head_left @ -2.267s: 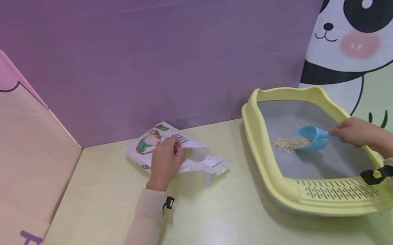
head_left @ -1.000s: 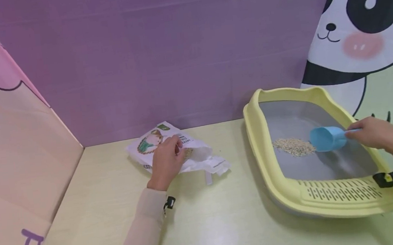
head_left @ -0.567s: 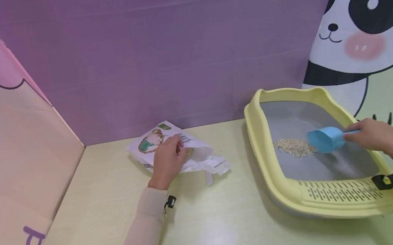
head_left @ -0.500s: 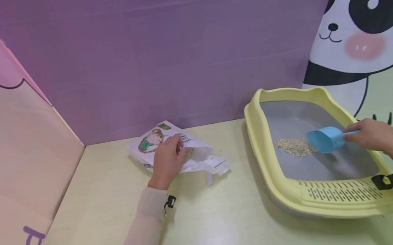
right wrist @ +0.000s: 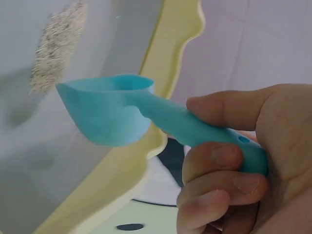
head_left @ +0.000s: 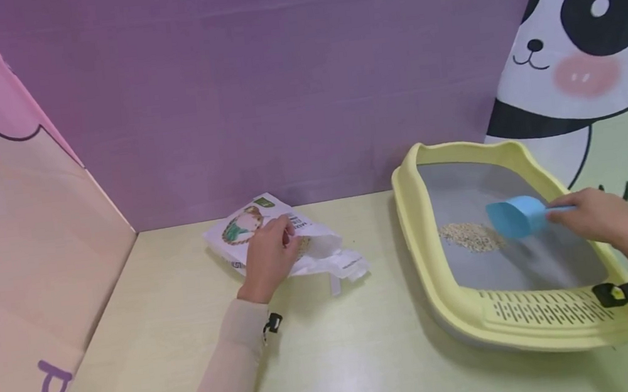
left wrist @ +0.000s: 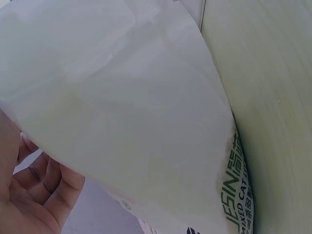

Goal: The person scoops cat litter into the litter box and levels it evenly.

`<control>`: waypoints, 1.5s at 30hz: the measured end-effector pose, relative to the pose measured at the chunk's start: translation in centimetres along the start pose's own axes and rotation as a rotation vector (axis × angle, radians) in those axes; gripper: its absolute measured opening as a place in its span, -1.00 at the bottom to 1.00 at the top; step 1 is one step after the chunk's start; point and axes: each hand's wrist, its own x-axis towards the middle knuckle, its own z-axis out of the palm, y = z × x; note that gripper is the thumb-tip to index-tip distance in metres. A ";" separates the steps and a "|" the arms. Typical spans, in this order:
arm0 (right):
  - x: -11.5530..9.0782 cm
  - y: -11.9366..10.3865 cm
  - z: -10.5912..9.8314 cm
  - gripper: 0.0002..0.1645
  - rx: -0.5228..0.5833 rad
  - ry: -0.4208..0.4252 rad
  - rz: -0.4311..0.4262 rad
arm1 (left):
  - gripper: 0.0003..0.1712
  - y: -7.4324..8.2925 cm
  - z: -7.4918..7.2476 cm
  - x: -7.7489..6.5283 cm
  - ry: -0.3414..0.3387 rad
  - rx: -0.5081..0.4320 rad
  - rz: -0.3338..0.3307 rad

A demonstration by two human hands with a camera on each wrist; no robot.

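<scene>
My right hand (head_left: 602, 212) grips a light blue litter scoop (head_left: 520, 217) by its handle, thumb on top and fingers curled beneath in the right wrist view. The scoop's bowl (right wrist: 109, 114) hovers inside the yellow-rimmed litter box (head_left: 414, 224), beside a small heap of beige litter pellets (head_left: 468, 236) on the grey floor. At left, a white cat litter bag (head_left: 232, 235) lies on its side, mouth facing right with pellets showing inside. My left hand (head_left: 268, 254) pinches the upper edge of that mouth. In the left wrist view the bag hides part of the fingers.
Behind the pale wooden table (head_left: 329, 352) stands a purple backdrop (head_left: 259, 100), with a peach panel (head_left: 26, 217) at left. A panda print (head_left: 580, 69) rises behind the box. A slotted step (head_left: 549, 309) forms the box's near end.
The right hand has drawn the scoop back rightward from the pellets, leaving them in a heap, then lifted it slightly. The left hand has kept its hold on the bag.
</scene>
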 end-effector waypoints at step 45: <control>-4.3 -23.2 2.7 -0.84 1.597 0.326 -0.205 | -0.89 -0.1 -0.2 -0.1 -0.024 -0.036 -0.030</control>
